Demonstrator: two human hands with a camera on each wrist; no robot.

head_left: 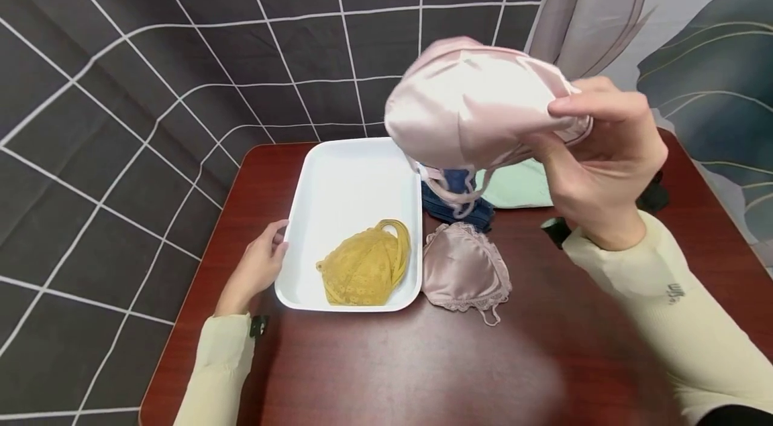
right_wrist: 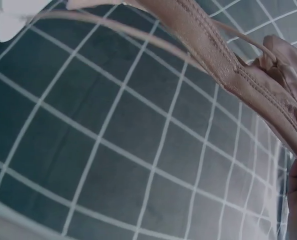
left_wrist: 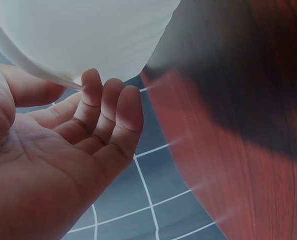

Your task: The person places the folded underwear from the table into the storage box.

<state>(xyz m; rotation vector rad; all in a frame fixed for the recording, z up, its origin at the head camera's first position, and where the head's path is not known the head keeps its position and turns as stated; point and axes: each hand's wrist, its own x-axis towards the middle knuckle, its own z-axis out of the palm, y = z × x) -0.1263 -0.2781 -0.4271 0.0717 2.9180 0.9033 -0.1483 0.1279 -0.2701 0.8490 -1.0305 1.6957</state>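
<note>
The right hand (head_left: 610, 151) pinches a pale pink satin bra (head_left: 477, 104) between thumb and fingers at the right end of its cups. The bra is raised clear of the desk (head_left: 362, 372), above the far portion right of centre; its straps hang below the cups. The right wrist view shows a stitched satin band and a thin strap. The left hand (head_left: 256, 268) holds the left rim of a white tray (head_left: 353, 184), with curled fingers against the outer wall and the thumb beside the rim.

The tray lies toward the far left corner of the desk. A mustard-yellow lace bra (head_left: 362, 268) lies inside, at the tray's near right corner. A dusty-pink satin bra (head_left: 465, 268) with lace trim lies on the desk just beside the tray's right wall. Beyond it, toward the far edge, lies dark blue fabric (head_left: 465, 211), partly hidden by the hanging straps. A mint-green cloth (head_left: 519, 186) lies right of the blue fabric, partly covered by the right hand. A dark curtain (head_left: 290, 50) with white grid lines stands behind the far edge.
</note>
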